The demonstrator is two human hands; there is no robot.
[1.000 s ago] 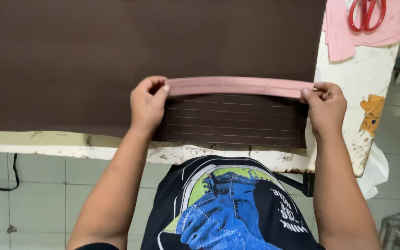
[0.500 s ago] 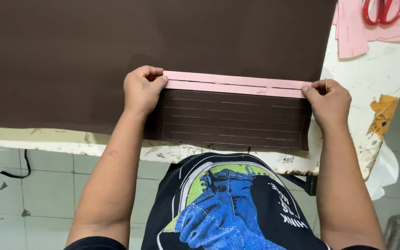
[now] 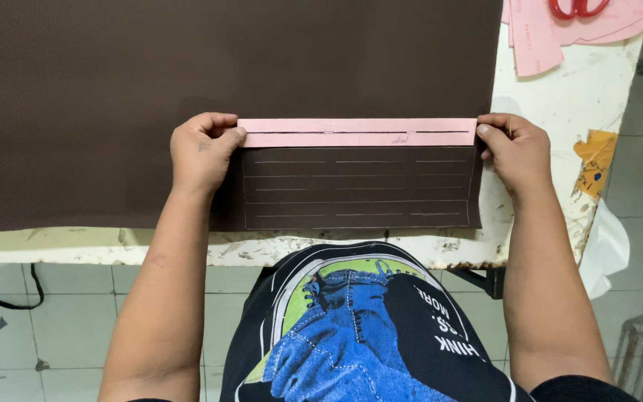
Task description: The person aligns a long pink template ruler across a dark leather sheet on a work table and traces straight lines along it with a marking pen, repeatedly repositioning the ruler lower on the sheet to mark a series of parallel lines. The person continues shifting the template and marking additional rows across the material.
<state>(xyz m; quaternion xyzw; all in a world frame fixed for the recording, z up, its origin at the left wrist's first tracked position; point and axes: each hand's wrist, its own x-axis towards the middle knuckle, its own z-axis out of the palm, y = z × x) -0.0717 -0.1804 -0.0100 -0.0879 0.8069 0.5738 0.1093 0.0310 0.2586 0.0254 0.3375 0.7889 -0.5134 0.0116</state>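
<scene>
Since the earlier frames the pink pattern strip [image 3: 357,132] has gone from slightly lifted and bowed to lying flat and level on the brown material, and the hands have settled with it.

The left hand [image 3: 201,152] sits left of centre, fingers curled, thumb tip pressed on the strip's left end. The right hand [image 3: 513,151] sits right of centre, fingers curled, thumb pinning the strip's right end. Both hands press the strip down rather than wrap around it.

The strip is long, narrow and pink, with a thin dark line along its length. It lies horizontally across the middle of the frame, on a large dark brown sheet [image 3: 113,89] that covers most of the upper frame.

Just below the strip, the sheet bears a block of drawn pale parallel lines [image 3: 357,187], reaching nearly to its lower edge.

The sheet rests on a worn white worktable [image 3: 582,97], its chipped edge showing along the lower middle of the frame.

In the upper right corner lie more pink paper patterns [image 3: 537,41], with red-handled scissors [image 3: 578,7] on top.
</scene>
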